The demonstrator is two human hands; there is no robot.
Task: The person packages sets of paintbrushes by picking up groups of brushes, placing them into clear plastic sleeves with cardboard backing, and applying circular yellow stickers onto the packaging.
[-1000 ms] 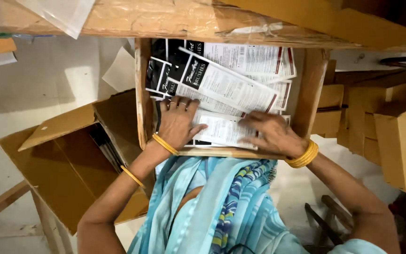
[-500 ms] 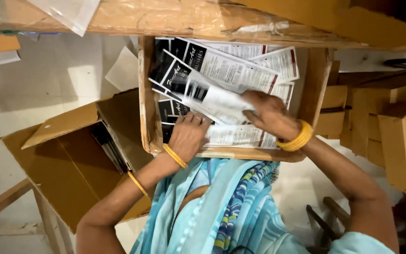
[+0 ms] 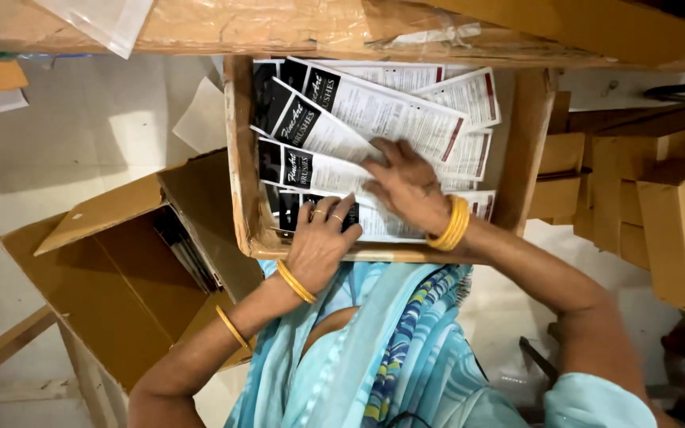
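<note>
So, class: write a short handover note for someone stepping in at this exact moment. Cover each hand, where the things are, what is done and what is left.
Left hand: fingers bent over the near end of the packets, at the front wall of the cardboard tray; grip unclear.
Right hand: flat on the flat black-and-white packets, pressing the middle ones.
Things: packets lie overlapping and slanted inside the tray. An open cardboard box sits to the left, more boxes on the right.
Done: tray is filled with packets.
Left: packets are still uneven, not squared up.
</note>
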